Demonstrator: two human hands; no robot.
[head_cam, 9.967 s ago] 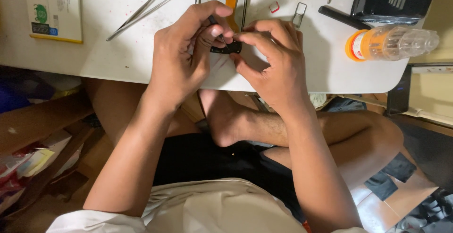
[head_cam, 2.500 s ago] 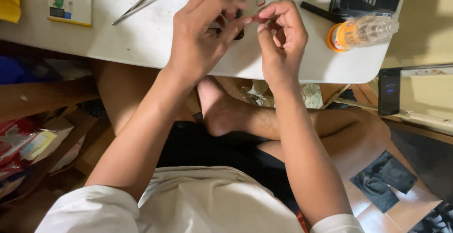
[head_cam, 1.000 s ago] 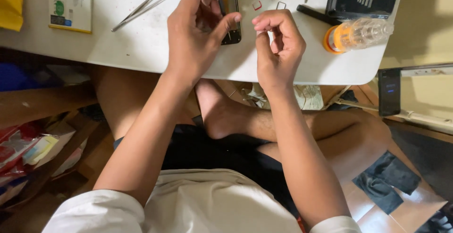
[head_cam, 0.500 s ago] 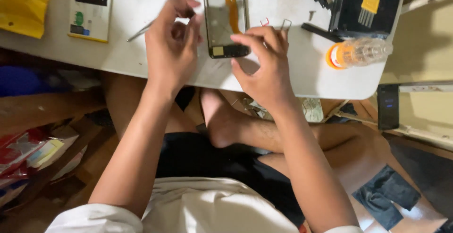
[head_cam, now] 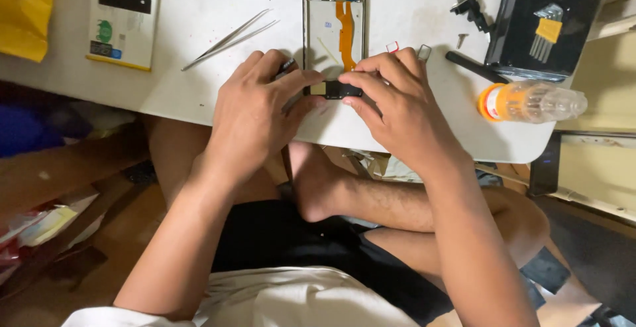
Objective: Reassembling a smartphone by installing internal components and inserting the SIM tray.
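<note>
Small black board (head_cam: 336,89) being seated at lower end of opened phone frame (head_cam: 334,19); pinched by fingers of left hand (head_cam: 255,111) and right hand (head_cam: 397,105). Even pressing judged needed next.

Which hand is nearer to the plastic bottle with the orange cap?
The right hand. It is at the opened phone, just left of the bottle. The left hand is farther left, beyond the phone.

White table (head_cam: 199,29): phone frame (head_cam: 333,9), tweezers (head_cam: 228,39), bottle (head_cam: 530,102)
</note>
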